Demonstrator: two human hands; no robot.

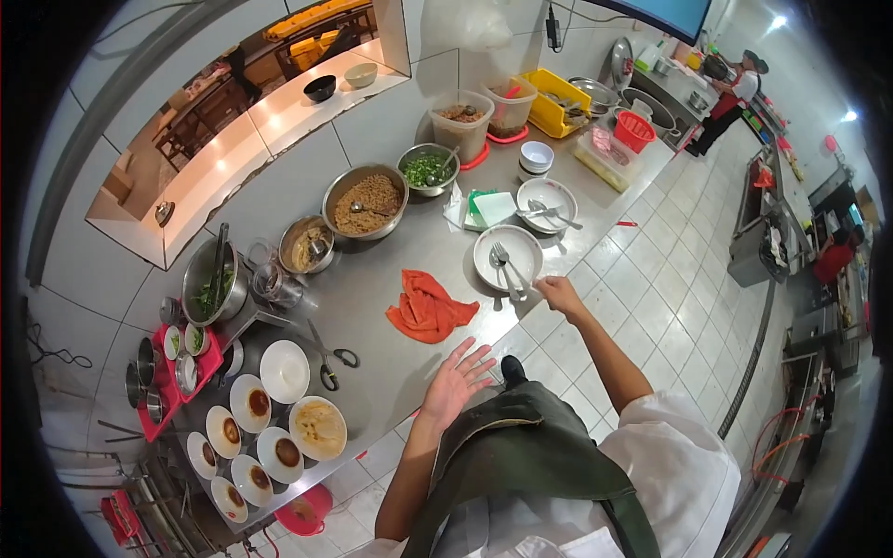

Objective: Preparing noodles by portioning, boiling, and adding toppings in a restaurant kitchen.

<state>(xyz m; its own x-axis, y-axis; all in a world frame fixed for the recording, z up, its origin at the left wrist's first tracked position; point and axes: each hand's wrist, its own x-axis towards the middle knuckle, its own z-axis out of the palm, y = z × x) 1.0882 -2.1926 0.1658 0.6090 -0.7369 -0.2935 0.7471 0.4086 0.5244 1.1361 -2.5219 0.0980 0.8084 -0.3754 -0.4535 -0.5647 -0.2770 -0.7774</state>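
My left hand point(455, 385) is held palm up with the fingers apart, near the front edge of the steel table. It holds nothing. An orange-red cloth point(431, 308) lies crumpled on the table just beyond it. My right hand point(560, 296) has its fingers curled in at the table edge, and no object shows in it. Beside its fingertips stands a white bowl point(488, 254) with a fork and spoon point(504, 259) inside; whether they touch the rim I cannot tell. Behind that is a second white bowl point(558, 192) with cutlery, next to folded napkins point(495, 209).
Scissors point(331, 363) lie left of the cloth, near several white bowls point(273, 452) with brown sauce. Along the wall stand a steel bowl of minced food point(366, 202), a bowl of chopped greens point(427, 167) and a yellow bin point(551, 104). A person point(738, 94) works farther off.
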